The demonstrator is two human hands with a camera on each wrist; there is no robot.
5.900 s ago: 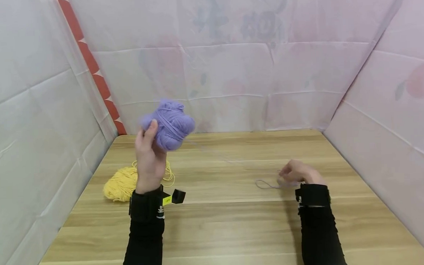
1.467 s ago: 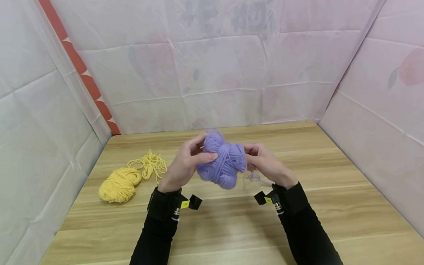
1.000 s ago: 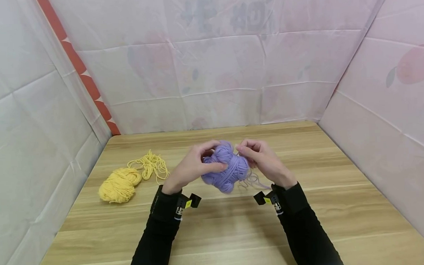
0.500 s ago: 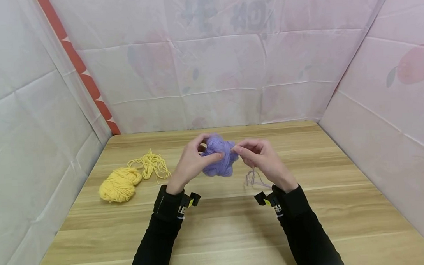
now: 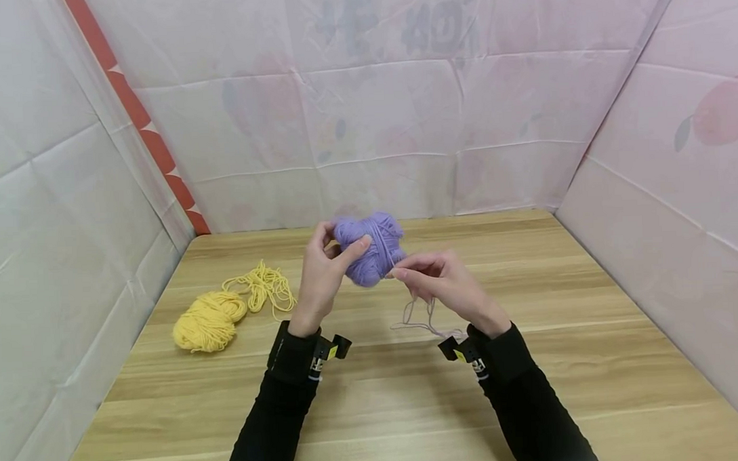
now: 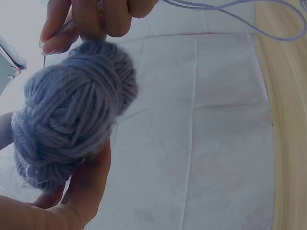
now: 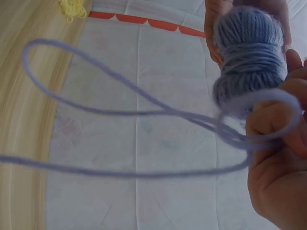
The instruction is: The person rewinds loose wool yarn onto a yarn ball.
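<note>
My left hand [image 5: 323, 273] grips a purple ball of yarn [image 5: 372, 251] above the middle of the table, thumb in front and fingers behind it. Strands wrap across the ball's waist. Close to its lower right side, my right hand [image 5: 441, 282] pinches the purple yarn strand between thumb and fingertips. Loose loops of this strand [image 5: 430, 323] hang below the right hand. In the right wrist view the loose loops [image 7: 120, 114] spread out wide, and one lies over the fingers. The left wrist view has the ball [image 6: 72, 115] just below the right hand's fingers [image 6: 115, 14].
A yellow ball of yarn [image 5: 209, 322] lies on the wooden table [image 5: 375, 406] at the left, with a loose yellow tangle [image 5: 264, 286] beside it. White printed sheets [image 5: 389, 121] form walls at the back and both sides.
Several seconds ago the hands were far apart; now they are together at the ball. In the last second the ball moved up and left and turned, while the right hand lowered slightly with the strand.
</note>
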